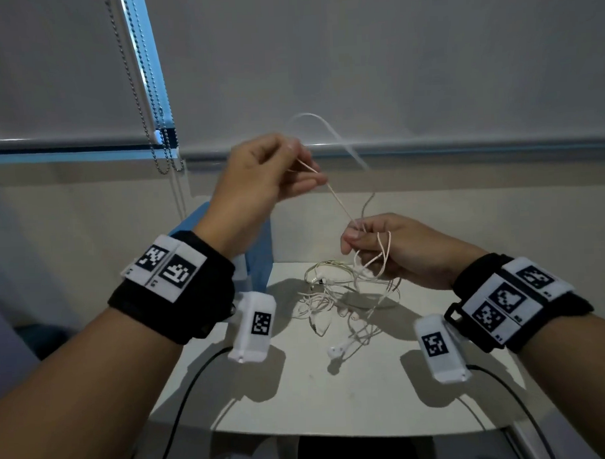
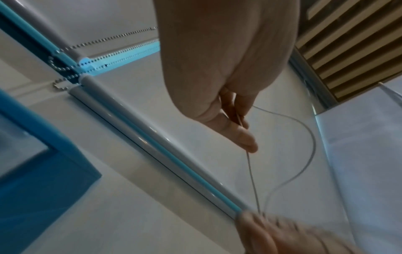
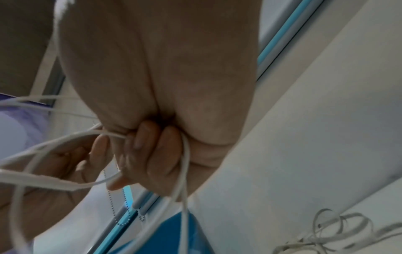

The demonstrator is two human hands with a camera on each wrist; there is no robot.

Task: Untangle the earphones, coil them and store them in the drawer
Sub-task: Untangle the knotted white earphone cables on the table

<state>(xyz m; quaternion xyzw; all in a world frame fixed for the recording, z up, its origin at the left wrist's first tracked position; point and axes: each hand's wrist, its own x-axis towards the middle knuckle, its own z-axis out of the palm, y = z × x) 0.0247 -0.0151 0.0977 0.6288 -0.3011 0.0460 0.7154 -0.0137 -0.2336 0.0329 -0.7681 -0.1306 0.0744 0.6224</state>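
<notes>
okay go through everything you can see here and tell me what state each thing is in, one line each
earphones: still tangled, the bulk heaped on the table, strands lifted by both hands
left hand: raised, pinching one strand taut
right hand: lower, fingers curled around cable loops
table: bears the tangle
roller blind: drawn down

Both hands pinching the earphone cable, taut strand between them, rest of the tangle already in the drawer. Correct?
Not the last part. The head view shows the tangle lying on the white table, not in a drawer. The left hand and right hand do pinch the cable.
</notes>
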